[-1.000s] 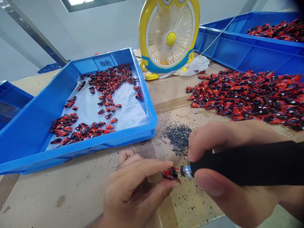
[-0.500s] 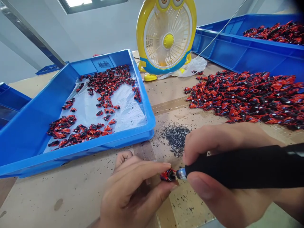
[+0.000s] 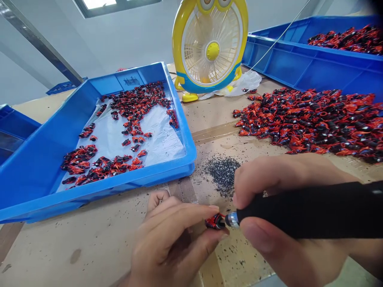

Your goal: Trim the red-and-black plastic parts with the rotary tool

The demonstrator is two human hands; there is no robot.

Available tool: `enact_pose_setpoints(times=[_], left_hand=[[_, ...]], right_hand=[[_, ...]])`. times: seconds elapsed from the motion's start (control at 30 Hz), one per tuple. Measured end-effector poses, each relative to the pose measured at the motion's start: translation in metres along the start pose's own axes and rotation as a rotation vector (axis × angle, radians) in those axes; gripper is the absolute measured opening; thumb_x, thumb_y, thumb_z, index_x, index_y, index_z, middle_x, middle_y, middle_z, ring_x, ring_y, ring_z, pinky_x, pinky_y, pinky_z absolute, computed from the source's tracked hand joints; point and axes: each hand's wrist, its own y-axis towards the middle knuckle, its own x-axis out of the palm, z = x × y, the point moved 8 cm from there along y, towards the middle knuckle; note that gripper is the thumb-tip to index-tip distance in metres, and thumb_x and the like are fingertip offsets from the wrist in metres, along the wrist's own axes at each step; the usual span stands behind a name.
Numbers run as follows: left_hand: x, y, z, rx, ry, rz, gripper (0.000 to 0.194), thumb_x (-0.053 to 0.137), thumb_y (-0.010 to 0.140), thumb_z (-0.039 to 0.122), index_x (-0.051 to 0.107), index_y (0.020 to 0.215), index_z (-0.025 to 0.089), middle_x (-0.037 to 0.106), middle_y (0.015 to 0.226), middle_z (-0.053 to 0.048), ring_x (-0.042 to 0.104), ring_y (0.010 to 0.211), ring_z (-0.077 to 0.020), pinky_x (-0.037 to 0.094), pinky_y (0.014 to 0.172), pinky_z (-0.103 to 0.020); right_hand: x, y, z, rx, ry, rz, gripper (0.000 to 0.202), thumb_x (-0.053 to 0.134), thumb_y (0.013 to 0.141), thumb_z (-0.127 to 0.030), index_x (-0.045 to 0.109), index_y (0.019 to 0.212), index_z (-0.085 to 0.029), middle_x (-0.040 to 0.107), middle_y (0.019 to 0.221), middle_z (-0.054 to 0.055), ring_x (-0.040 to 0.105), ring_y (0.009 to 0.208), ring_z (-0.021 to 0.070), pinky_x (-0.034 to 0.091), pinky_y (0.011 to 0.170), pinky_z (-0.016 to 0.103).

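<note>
The small red-and-black part sits above the table, pinched between thumb and forefinger of my left hand. My right hand grips a black-handled tool, its tip at the part's open end. Black shavings lie just beyond, between a blue tray and a heap of similar parts.

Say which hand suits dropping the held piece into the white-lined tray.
Left hand, probably: it pinches the red-and-black piece near that blue tray; the right hand grips the black tool.
</note>
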Motion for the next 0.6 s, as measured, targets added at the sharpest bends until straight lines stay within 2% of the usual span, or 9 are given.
enact_pose_setpoints(times=[0.07,0.13,0.17,0.23,0.3,0.4,0.47,0.6], left_hand=[[-0.001,0.002,-0.002,0.008,-0.007,0.003,0.024,0.079,0.098,0.018,0.071,0.121,0.022,0.075,0.086,0.007,0.059,0.067,-0.0116,0.039,0.076,-0.035],[-0.002,0.002,-0.005,-0.019,-0.006,0.011,0.021,0.077,0.100,0.021,0.071,0.120,0.023,0.074,0.082,0.008,0.059,0.066,-0.0114,0.040,0.073,-0.034],[-0.002,0.001,-0.006,-0.039,0.001,0.008,0.019,0.076,0.101,0.022,0.072,0.119,0.024,0.074,0.082,0.008,0.059,0.066,-0.0111,0.040,0.073,-0.034],[-0.001,0.000,-0.007,-0.083,0.024,0.001,0.014,0.075,0.102,0.027,0.072,0.116,0.026,0.076,0.084,0.009,0.062,0.068,-0.0106,0.042,0.076,-0.034],[0.001,-0.002,-0.008,-0.127,0.046,-0.008,0.011,0.074,0.103,0.032,0.072,0.114,0.028,0.079,0.088,0.009,0.065,0.071,-0.0106,0.043,0.080,-0.033],[0.000,-0.003,-0.010,-0.155,0.066,0.014,0.011,0.073,0.104,0.037,0.072,0.113,0.030,0.078,0.083,0.010,0.065,0.069,-0.0115,0.044,0.080,-0.034],[-0.001,-0.003,-0.010,-0.146,0.065,0.043,0.012,0.071,0.105,0.039,0.072,0.114,0.031,0.076,0.078,0.011,0.063,0.066,-0.0115,0.043,0.080,-0.034],[-0.003,-0.004,-0.006,-0.106,0.039,0.070,0.009,0.068,0.107,0.035,0.073,0.113,0.030,0.079,0.083,0.011,0.061,0.064,-0.0103,0.042,0.088,-0.034]], right_hand=[[0.000,-0.001,0.001,0.017,-0.012,0.027,0.037,0.057,0.098,-0.053,0.062,0.076,-0.023,0.045,0.047,-0.010,0.028,0.034,0.0025,0.014,0.030,0.021],[0.000,0.002,0.001,0.003,-0.017,0.004,0.030,0.062,0.094,-0.045,0.061,0.075,-0.022,0.044,0.045,-0.010,0.028,0.033,0.0019,0.015,0.029,0.020],[0.000,0.004,-0.001,-0.020,-0.022,-0.028,0.025,0.066,0.092,-0.039,0.061,0.075,-0.022,0.046,0.046,-0.010,0.032,0.033,0.0012,0.018,0.029,0.018],[0.003,0.008,-0.004,-0.068,-0.024,-0.169,0.018,0.075,0.087,-0.031,0.063,0.078,-0.021,0.056,0.050,-0.010,0.043,0.033,0.0005,0.032,0.031,0.013],[-0.002,0.010,-0.003,-0.065,-0.017,-0.207,0.020,0.077,0.089,-0.035,0.065,0.079,-0.021,0.063,0.053,-0.008,0.052,0.036,0.0019,0.039,0.034,0.012],[-0.014,0.009,0.003,-0.027,0.034,-0.090,0.039,0.067,0.099,-0.054,0.065,0.076,-0.023,0.067,0.058,-0.002,0.060,0.043,0.0076,0.045,0.039,0.019],[-0.017,0.005,0.011,0.044,0.090,-0.007,0.045,0.064,0.099,-0.062,0.065,0.076,-0.024,0.067,0.061,0.001,0.061,0.047,0.0116,0.044,0.040,0.026],[-0.020,-0.003,0.023,0.162,0.329,0.059,0.039,0.078,0.090,-0.061,0.065,0.080,-0.026,0.062,0.060,0.000,0.053,0.043,0.0121,0.036,0.038,0.028]])
